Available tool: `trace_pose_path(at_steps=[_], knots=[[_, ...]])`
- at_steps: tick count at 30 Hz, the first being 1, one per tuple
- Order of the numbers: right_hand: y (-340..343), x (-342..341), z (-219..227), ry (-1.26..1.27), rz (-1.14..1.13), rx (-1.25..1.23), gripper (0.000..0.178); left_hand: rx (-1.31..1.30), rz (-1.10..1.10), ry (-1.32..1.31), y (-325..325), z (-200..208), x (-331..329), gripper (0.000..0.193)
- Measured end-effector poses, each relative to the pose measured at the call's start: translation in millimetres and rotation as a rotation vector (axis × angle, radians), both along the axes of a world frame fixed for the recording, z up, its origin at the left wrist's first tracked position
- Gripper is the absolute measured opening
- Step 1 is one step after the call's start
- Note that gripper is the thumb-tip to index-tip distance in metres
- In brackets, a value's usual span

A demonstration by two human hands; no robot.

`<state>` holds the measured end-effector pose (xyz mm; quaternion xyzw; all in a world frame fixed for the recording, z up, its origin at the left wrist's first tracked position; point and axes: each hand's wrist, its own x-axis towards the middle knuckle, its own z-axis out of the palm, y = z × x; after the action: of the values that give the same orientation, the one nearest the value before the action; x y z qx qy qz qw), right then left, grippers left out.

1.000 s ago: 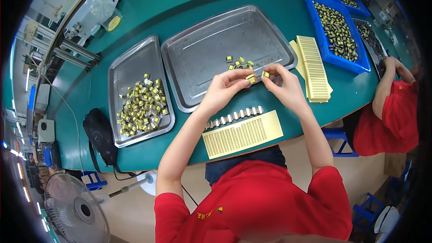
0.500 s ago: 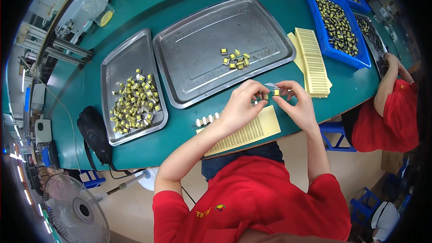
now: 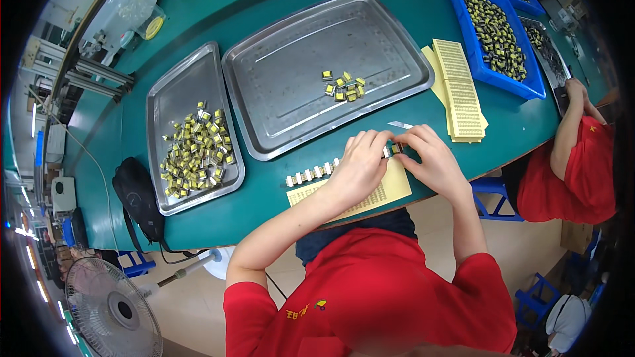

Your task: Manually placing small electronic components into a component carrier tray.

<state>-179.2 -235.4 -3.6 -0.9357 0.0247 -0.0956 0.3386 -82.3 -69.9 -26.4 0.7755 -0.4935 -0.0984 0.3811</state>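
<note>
A row of small transformers [image 3: 309,175] with white sides stands along the far edge of a yellow label sheet [image 3: 398,184] in front of me. My left hand [image 3: 360,166] lies over the right part of this row, fingers curled down; what they grip is hidden. At the row's right end, my right hand [image 3: 431,158] pinches a small yellow-and-black transformer [image 3: 397,148] between thumb and fingers. The fingertips of both hands almost meet there. Just beyond them a thin pale blade [image 3: 399,125] lies on the green table.
A large metal tray [image 3: 291,59] holds several transformers; a narrower tray [image 3: 155,106] at left holds a heap. Stacked yellow label sheets [image 3: 458,92] and a full blue bin [image 3: 539,87] are at right. A black pouch [image 3: 137,195] sits left. A co-worker in red [image 3: 575,172] works at right.
Both hands have come down toward the row's right end. The transformer in my right hand, held up before, is now at the row. The blade, earlier by my fingertips, now shows more clearly.
</note>
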Motion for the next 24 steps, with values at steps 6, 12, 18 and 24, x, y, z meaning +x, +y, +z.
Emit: trace_pose_path(at_steps=[6,12,18,24], knots=[[-2.6,6.4,2.3,0.024,0.086,-0.062,0.031,-0.084,0.026,-0.052,3.7,6.1,2.4,0.035],[-16.1,46.0,20.7,0.124,0.050,0.011,0.032,-0.082,0.272,-0.152,13.0,17.4,52.8,0.023],[-6.0,105.5,-16.4,-0.102,-0.173,-0.222,0.027,-0.036,0.307,-0.239,-8.1,-0.9,86.2,0.024],[0.4,111.7,-23.1,-0.072,-0.207,-0.123,0.024,-0.136,0.283,-0.274,-8.4,-7.7,91.6,0.020]])
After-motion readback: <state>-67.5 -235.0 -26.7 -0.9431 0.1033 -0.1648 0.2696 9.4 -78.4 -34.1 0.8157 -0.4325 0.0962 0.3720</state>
